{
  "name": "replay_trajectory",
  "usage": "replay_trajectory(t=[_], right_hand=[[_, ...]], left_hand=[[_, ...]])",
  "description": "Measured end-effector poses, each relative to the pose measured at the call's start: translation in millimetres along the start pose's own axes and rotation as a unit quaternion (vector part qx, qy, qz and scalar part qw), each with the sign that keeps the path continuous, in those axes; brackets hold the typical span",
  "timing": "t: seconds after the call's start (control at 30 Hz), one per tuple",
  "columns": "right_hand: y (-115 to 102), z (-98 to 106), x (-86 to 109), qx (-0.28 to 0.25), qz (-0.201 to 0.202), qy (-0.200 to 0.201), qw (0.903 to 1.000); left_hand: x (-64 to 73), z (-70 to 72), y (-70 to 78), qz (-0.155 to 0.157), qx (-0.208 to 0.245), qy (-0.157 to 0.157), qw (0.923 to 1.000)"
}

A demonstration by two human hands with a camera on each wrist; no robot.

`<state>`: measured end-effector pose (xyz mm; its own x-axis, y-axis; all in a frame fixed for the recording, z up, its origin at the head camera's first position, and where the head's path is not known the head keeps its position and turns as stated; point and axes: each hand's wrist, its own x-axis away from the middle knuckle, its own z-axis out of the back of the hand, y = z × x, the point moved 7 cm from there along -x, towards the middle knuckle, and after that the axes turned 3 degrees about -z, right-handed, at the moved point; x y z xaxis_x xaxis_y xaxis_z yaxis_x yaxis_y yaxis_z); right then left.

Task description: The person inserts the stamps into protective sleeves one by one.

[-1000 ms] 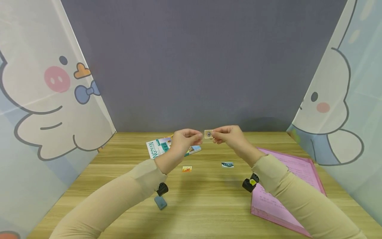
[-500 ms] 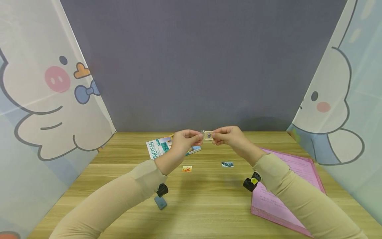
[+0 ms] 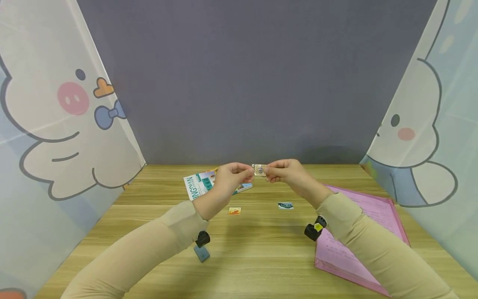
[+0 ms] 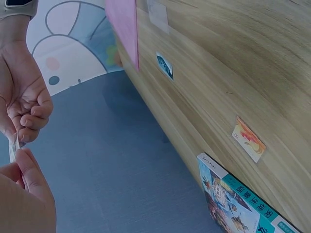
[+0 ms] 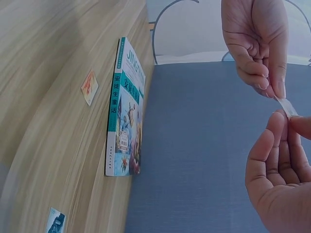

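Square (image 3: 260, 170): small, with a pale border and a dark rounded figure at centre, its surface shiny. Held up off the counter (image 3: 257, 274) in front of the grey backdrop (image 3: 254, 83), between the two hands. Both wrist views show it nearly edge-on, so its face cannot be read there.

Left hand (image 3: 228, 178): grip together, thumb against fingertips, pinching the square's left edge. Right hand (image 3: 292, 174): grip likewise clamped on the square at its right edge, thumb towards the wearer. Fingertips of the two hands lie close, with the square bridging them.

On the counter, nearer the wearer than the hands: orange stamp (image 3: 234, 211) at left, blue stamp (image 3: 285, 205) at right, flat and well apart. The left wrist view adds a clear film (image 4: 158, 15), lying near the pink folder and cut by the frame edge.

Book (image 5: 125, 111): flat near the counter's back edge, teal band on cover and spine; partly hidden by the left hand in the head view. Grey block (image 3: 202, 253): beside the left sleeve (image 3: 145, 249). Pink folder (image 3: 337, 263): printed sheet visible, partly under the line of the right sleeve (image 3: 384, 245); contact cannot be judged.

Side cloths with cartoon figures flank the counter, left cloth (image 3: 56, 166) and right cloth (image 3: 414, 141).
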<state>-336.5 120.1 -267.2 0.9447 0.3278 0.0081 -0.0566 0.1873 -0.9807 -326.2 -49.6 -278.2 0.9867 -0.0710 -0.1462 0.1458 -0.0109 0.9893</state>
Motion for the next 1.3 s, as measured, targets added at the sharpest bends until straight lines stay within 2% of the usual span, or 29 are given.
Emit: replay_trajectory(t=[0.83,1.17,1.3], right_hand=[[7.0,-1.1,-4.6,-0.01,-0.002,0.004,0.9999],[4.1,-3.8,-2.2,0.005,-0.006,-0.046,0.9989],[3.7,-3.8,-2.0,0.009,-0.008,-0.049,0.9987]], left_hand=[[3.8,-2.0,0.8,-0.008,-0.01,0.012,0.9998],[6.1,-2.5,2.5,-0.011,-0.008,0.019,0.9997],[5.8,-2.4,1.1,-0.009,-0.012,0.018,0.9997]])
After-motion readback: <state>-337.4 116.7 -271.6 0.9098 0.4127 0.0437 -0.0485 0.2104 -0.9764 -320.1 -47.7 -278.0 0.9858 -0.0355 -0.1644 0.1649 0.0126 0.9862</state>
